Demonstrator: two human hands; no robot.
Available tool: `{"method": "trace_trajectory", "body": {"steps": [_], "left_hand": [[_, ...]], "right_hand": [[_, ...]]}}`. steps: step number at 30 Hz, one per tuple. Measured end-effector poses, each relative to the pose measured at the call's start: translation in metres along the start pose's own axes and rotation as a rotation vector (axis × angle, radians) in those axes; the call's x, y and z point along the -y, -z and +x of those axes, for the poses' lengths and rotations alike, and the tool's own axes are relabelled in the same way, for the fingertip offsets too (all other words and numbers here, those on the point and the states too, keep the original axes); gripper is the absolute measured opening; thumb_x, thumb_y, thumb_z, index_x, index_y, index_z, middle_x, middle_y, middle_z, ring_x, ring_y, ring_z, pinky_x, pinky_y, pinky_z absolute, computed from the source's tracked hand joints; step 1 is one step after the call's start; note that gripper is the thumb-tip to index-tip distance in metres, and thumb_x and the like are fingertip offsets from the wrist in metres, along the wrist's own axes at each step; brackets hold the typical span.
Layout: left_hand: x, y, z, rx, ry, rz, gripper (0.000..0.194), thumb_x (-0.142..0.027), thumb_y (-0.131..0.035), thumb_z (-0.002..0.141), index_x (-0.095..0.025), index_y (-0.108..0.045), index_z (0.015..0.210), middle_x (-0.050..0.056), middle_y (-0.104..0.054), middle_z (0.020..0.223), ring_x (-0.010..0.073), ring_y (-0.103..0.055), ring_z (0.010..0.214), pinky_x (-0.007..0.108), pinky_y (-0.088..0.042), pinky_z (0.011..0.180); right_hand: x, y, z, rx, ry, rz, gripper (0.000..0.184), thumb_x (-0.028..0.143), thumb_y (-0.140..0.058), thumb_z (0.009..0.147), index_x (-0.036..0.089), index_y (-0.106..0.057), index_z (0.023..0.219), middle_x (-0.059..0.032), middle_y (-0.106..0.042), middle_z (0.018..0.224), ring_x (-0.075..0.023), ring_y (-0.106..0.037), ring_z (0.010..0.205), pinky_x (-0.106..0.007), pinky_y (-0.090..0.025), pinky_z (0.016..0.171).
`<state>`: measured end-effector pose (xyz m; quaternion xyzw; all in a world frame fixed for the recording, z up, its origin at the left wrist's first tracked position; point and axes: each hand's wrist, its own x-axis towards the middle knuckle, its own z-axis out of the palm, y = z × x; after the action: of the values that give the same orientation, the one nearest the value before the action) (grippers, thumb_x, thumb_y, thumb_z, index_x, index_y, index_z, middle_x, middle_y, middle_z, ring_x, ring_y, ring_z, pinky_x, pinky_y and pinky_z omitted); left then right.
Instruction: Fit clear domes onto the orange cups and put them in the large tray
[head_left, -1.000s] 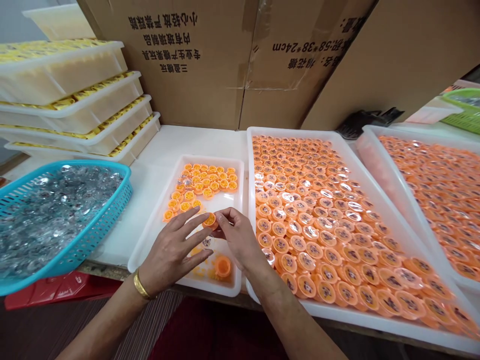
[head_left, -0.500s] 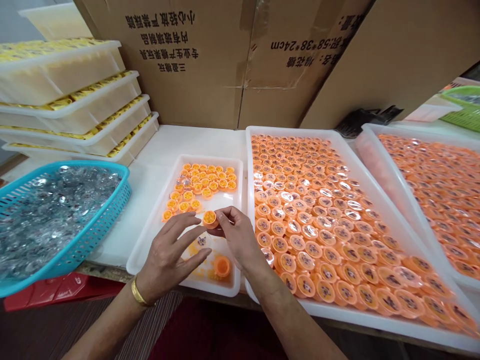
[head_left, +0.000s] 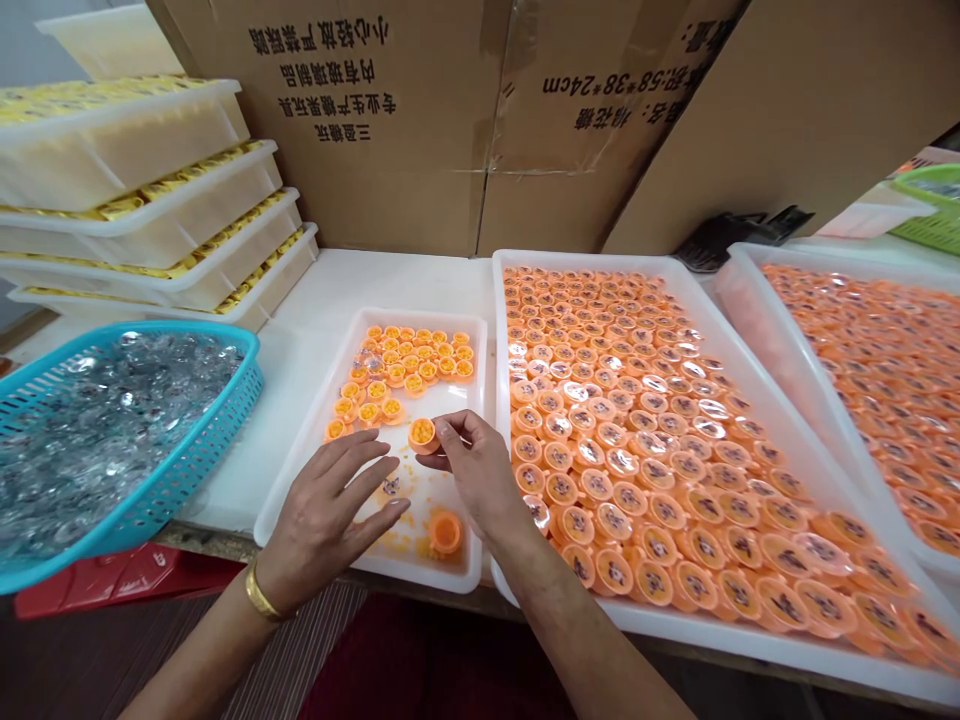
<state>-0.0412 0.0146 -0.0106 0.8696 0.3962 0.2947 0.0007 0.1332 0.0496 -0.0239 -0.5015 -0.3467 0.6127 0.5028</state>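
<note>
My right hand [head_left: 480, 470] pinches a small orange cup [head_left: 422, 435] by its side; yellow pellets fill it. The cup is upright above a white tray [head_left: 274, 500]. To its left is my left hand [head_left: 330, 510], wearing a gold bracelet. Between its thumb and index finger is a clear lid [head_left: 391, 485] with a small printed animal face, apparently held by the rim. Several filled orange cups [head_left: 412, 384] stand at the tray's far end. An orange scoop or cup [head_left: 445, 533] sits in the near right corner among loose yellow pellets.
At left, a blue basket [head_left: 187, 450] holds clear plastic pieces. Behind it rise stacked white bins [head_left: 187, 235] with yellow packets. A large tray [head_left: 517, 590] of lidded orange cups stands at right, another tray [head_left: 802, 370] beyond it. Cardboard boxes [head_left: 420, 190] line the back.
My left hand has drawn slightly left, away from the cup, and the clear lid has shifted with it. My right hand still holds the cup, now tilted a little more toward me.
</note>
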Motion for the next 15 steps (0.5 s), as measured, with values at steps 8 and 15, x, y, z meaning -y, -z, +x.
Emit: {"method": "trace_trajectory", "body": {"steps": [8, 15], "left_hand": [[-0.001, -0.014, 0.024, -0.096, 0.296, -0.218, 0.03, -0.025, -0.067, 0.08, -0.021, -0.062, 0.109, 0.008, -0.065, 0.103, 0.021, -0.059, 0.099, 0.039, -0.051, 0.086], [0.004, -0.024, 0.032, -0.063, 0.393, -0.312, 0.028, -0.027, -0.066, 0.08, -0.022, -0.064, 0.107, 0.006, -0.065, 0.104, 0.0178, -0.061, 0.091, 0.029, -0.055, 0.066]], "right_hand": [[0.002, -0.001, -0.002, 0.059, -0.017, 0.008, 0.016, 0.033, -0.06, 0.078, 0.017, -0.057, 0.078, 0.0008, -0.061, 0.073, -0.0126, -0.063, 0.064, -0.032, -0.058, 0.066], [0.001, -0.003, -0.001, 0.089, -0.013, 0.038, 0.014, 0.032, -0.058, 0.079, 0.018, -0.057, 0.078, 0.0021, -0.061, 0.071, -0.0116, -0.061, 0.062, -0.031, -0.057, 0.065]]}}
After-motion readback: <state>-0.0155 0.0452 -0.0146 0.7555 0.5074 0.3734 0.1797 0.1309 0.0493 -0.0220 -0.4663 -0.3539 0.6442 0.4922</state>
